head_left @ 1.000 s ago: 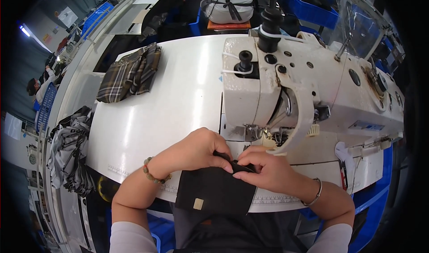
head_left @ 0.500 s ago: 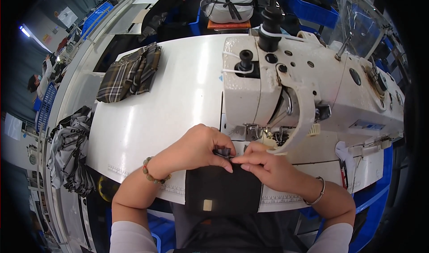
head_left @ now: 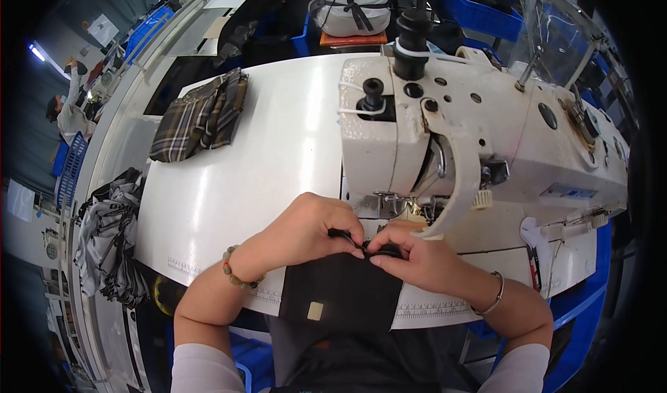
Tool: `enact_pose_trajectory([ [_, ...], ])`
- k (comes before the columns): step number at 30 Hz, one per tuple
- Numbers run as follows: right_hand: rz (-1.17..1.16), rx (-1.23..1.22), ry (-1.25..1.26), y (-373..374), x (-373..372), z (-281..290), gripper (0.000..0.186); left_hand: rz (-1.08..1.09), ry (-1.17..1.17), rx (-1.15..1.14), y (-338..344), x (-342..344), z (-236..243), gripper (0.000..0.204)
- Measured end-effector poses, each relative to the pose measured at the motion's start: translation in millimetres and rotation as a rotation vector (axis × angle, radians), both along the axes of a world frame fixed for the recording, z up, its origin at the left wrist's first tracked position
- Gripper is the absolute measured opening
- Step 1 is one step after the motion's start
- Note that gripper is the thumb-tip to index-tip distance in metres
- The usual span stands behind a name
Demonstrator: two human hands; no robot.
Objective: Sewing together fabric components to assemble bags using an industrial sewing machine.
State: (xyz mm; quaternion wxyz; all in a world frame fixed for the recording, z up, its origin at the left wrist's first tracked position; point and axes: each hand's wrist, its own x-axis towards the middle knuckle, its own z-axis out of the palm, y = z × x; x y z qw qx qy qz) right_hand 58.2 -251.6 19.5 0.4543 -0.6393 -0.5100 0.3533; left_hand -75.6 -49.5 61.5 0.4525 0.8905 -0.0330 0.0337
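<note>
A black fabric piece (head_left: 340,289) with a small pale tag near its lower edge hangs over the table's front edge. My left hand (head_left: 316,230) pinches its upper edge between thumb and fingers. Close beside it, my right hand (head_left: 410,254) grips the same edge, and the fabric is folded up between the two hands. Just beyond them stands a white sewing machine (head_left: 479,129), its presser foot area (head_left: 399,204) near my fingertips. How the folded layers lie under my fingers is partly hidden.
A folded plaid cloth stack (head_left: 198,119) lies on the white table (head_left: 278,129) at the far left. Grey and black garments (head_left: 114,240) hang off its left side. A white cloth bit (head_left: 533,235) lies at right. Another person (head_left: 354,4) sits ahead.
My right hand has closed on the fabric edge and turned it over, so black shows where greyish cloth showed at my left fingers. The black piece has shifted slightly left.
</note>
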Motion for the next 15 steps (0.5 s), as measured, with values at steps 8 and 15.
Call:
enact_pose_trajectory([
  [8,0.005,0.028,-0.071,-1.7,-1.2,5.6,0.022,-0.091,0.122,-0.084,8.7,-1.9,-3.1,0.019],
  [15,0.096,0.093,-0.015,-2.2,-1.0,4.3,0.025,-0.088,0.244,-0.217,6.8,-4.0,8.3,0.021],
])
